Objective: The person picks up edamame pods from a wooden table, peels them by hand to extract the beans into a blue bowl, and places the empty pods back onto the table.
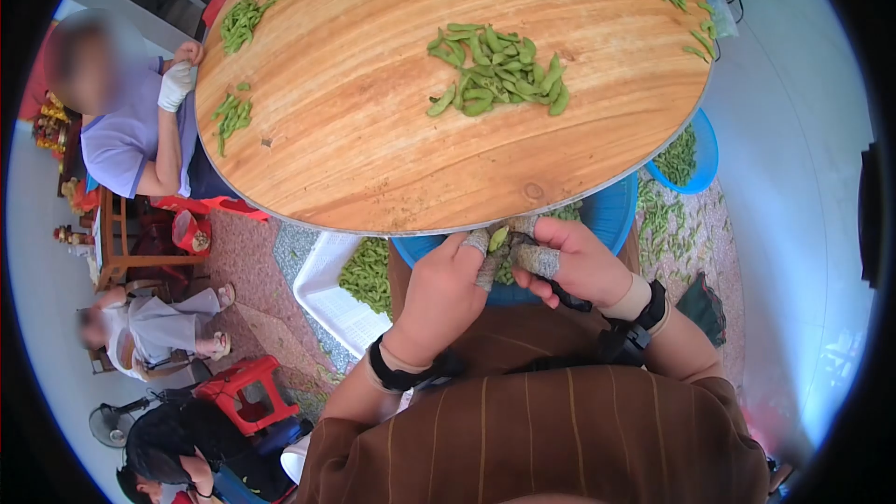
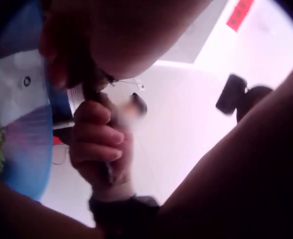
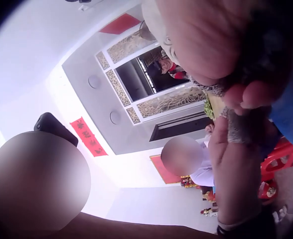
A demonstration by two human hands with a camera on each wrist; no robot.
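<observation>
A green pod is sitting between the two hands, just off the near edge of the round wooden table and above a large blue basin. The left hand is pinching it between grey-wrapped thumb and forefinger, while the right hand is curling round a dark item whose kind I cannot tell; its wrapped thumb is pointing toward the pod, but whether it is touching I cannot tell either. The step in hand is looking like the opening of this one pod. The next move would probably be calling for a steady left pinch and a small press or twist from the right, with the pod staying over the basin. Farther out, a loose heap of pods is lying on the table, a white basket is holding more to the left, and a smaller blue basin is standing at the right. A person in a lavender top is holding both hands by the table's left edge. The left wrist view is showing what the head view is hiding: the right hand's fingers folding into the palm. The right wrist view alone is showing a red paper strip on the wall.
</observation>
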